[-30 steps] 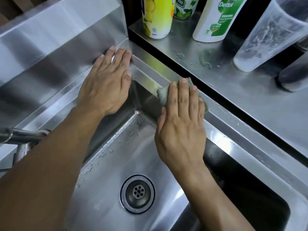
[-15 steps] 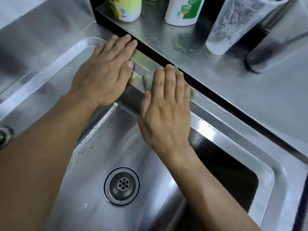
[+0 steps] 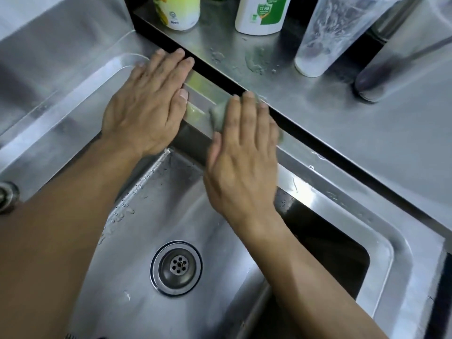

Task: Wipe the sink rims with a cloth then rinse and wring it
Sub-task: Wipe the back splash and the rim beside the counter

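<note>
While your right hand (image 3: 242, 162) lies flat with straight fingers pressing on it, the cloth (image 3: 218, 115) sits on the far rim (image 3: 325, 204) of the sink (image 3: 137, 241), close to the far-left corner. Only a pale green edge of the cloth shows, left of your fingers and a sliver at their right side; the rest is hidden under your palm. Your fingertips reach the dark gap where the rim meets the raised worktop (image 3: 342, 133).

Your left hand (image 3: 149, 106) rests just left of the cloth, fingers straight and close together, flat on the corner of the rim and holding nothing. Its thumb lies near the cloth but apart from it.

Below your hands the basin is wet with droplets, and the drain (image 3: 176, 267) sits in its floor between your forearms. At the left edge, part of a tap base (image 3: 7, 196) shows.

On the worktop beyond, from left to right, stand a yellow bottle (image 3: 177, 11), a white and green bottle (image 3: 263, 14), a clear cup (image 3: 335, 35) and a dark steel vessel (image 3: 396, 59). Small puddles (image 3: 256, 59) lie near the bottles.
</note>
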Available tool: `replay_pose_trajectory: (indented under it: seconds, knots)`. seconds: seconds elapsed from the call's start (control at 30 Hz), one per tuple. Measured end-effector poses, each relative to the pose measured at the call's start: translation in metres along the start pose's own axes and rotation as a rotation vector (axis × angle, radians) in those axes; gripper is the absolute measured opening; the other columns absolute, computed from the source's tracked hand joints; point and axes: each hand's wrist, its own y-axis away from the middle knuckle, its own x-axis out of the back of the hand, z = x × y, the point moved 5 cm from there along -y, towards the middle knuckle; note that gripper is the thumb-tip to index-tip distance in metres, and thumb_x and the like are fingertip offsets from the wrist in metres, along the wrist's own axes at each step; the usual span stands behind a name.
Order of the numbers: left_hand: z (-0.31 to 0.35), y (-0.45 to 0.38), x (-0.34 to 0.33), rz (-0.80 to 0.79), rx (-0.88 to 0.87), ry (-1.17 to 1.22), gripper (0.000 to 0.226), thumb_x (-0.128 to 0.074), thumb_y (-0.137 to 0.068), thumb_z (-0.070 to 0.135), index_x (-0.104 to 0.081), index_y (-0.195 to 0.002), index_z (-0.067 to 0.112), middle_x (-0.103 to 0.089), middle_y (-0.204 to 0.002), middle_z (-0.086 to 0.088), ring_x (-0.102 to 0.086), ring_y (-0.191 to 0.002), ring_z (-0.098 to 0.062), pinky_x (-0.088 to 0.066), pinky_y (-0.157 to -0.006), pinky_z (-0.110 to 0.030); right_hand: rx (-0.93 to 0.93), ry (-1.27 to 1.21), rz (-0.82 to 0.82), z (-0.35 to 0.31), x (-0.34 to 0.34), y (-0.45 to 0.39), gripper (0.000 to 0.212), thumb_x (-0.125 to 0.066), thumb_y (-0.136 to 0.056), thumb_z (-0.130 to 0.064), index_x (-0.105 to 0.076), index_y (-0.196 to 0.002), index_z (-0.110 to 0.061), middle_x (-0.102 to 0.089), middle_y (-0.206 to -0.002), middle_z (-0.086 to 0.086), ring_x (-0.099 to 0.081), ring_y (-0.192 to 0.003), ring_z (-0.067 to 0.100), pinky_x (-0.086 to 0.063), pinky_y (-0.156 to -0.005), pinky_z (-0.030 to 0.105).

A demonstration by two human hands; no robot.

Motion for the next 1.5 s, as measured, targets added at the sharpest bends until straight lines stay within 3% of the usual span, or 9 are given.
replay_pose_trajectory:
  seconds: [0.1,0.3,0.43,0.63,0.8,0.93,1.1,1.3,1.5]
  knots:
    - [0.015,0.005,-0.001,0.016,-0.026,0.063,0.058,-0.021,-0.106,0.031,-0.022,-0.163,0.018,-0.019,-0.171,-0.001,-0.01,-0.158,-0.024,-0.008,-0.128,-0.044,0.018,-0.029,-0.021,-0.006,-0.004,-0.003,0.058,-0.029,-0.108,-0.03,-0.031,-0.16,-0.004,-0.028,-0.167,0.019,-0.024,-0.156,0.037,-0.017,-0.128,0.047]
    - [0.02,0.011,-0.008,0.027,0.021,0.084,0.058,-0.02,-0.107,0.034,-0.017,-0.164,0.022,-0.013,-0.172,0.001,-0.006,-0.159,-0.022,-0.007,-0.128,-0.042,0.029,0.074,-0.091,0.056,0.026,0.061,0.06,-0.034,-0.108,-0.028,-0.024,-0.162,-0.004,-0.018,-0.17,0.017,-0.014,-0.159,0.035,-0.014,-0.13,0.047]
    - [0.013,0.006,-0.003,-0.037,-0.022,0.07,0.058,-0.021,-0.107,0.035,-0.016,-0.164,0.024,-0.012,-0.172,0.005,-0.007,-0.159,-0.018,-0.01,-0.128,-0.041,0.064,-0.017,-0.036,0.018,0.013,0.017,0.058,-0.034,-0.107,-0.027,-0.032,-0.158,0.0,-0.029,-0.166,0.023,-0.024,-0.155,0.04,-0.016,-0.128,0.049]
    - [-0.034,0.002,0.009,-0.137,0.093,0.039,0.055,-0.016,-0.112,0.037,-0.003,-0.164,0.025,0.002,-0.173,0.004,0.003,-0.159,-0.02,-0.003,-0.128,-0.037,0.198,-0.094,-0.126,-0.035,-0.02,-0.056,0.067,-0.02,-0.098,-0.034,-0.044,-0.152,-0.002,-0.043,-0.158,0.02,-0.04,-0.146,0.039,-0.026,-0.123,0.047]
    - [-0.031,0.006,0.006,-0.11,0.079,0.008,0.057,-0.012,-0.111,0.039,0.001,-0.165,0.024,0.003,-0.173,0.001,0.007,-0.159,-0.019,0.001,-0.128,-0.036,0.16,0.017,-0.116,0.032,0.013,0.012,0.058,-0.025,-0.109,-0.031,-0.029,-0.16,-0.002,-0.028,-0.166,0.02,-0.025,-0.155,0.038,-0.019,-0.126,0.049]
    - [-0.012,0.005,0.006,-0.1,-0.006,0.011,0.059,-0.014,-0.108,0.038,-0.008,-0.165,0.022,-0.006,-0.173,-0.003,0.0,-0.159,-0.023,0.0,-0.128,-0.04,0.02,0.038,-0.101,0.04,0.017,0.022,0.06,-0.028,-0.108,-0.03,-0.026,-0.161,-0.002,-0.026,-0.167,0.021,-0.023,-0.156,0.038,-0.017,-0.127,0.049]
    - [0.028,0.009,-0.004,0.034,-0.05,0.055,0.057,-0.026,-0.105,0.029,-0.03,-0.16,0.014,-0.028,-0.168,-0.007,-0.02,-0.156,-0.029,-0.014,-0.127,-0.046,0.069,-0.041,-0.08,0.008,-0.001,-0.004,0.058,-0.031,-0.107,-0.03,-0.035,-0.157,-0.002,-0.033,-0.164,0.021,-0.028,-0.154,0.038,-0.021,-0.126,0.049]
    - [0.036,0.013,-0.005,0.047,-0.014,0.06,0.059,-0.024,-0.105,0.032,-0.025,-0.162,0.015,-0.021,-0.17,-0.006,-0.013,-0.158,-0.029,-0.006,-0.128,-0.044,-0.027,0.112,-0.12,0.105,0.048,0.074,0.059,-0.024,-0.109,-0.03,-0.025,-0.161,-0.001,-0.023,-0.168,0.019,-0.019,-0.158,0.035,-0.019,-0.127,0.051]
    - [0.094,0.029,-0.019,0.085,-0.114,0.05,0.058,-0.027,-0.105,0.032,-0.031,-0.16,0.016,-0.029,-0.168,-0.003,-0.019,-0.157,-0.028,-0.01,-0.128,-0.047,0.103,0.013,-0.119,0.069,0.026,0.03,0.059,-0.031,-0.108,-0.03,-0.032,-0.159,-0.001,-0.029,-0.166,0.021,-0.025,-0.155,0.038,-0.019,-0.127,0.049]
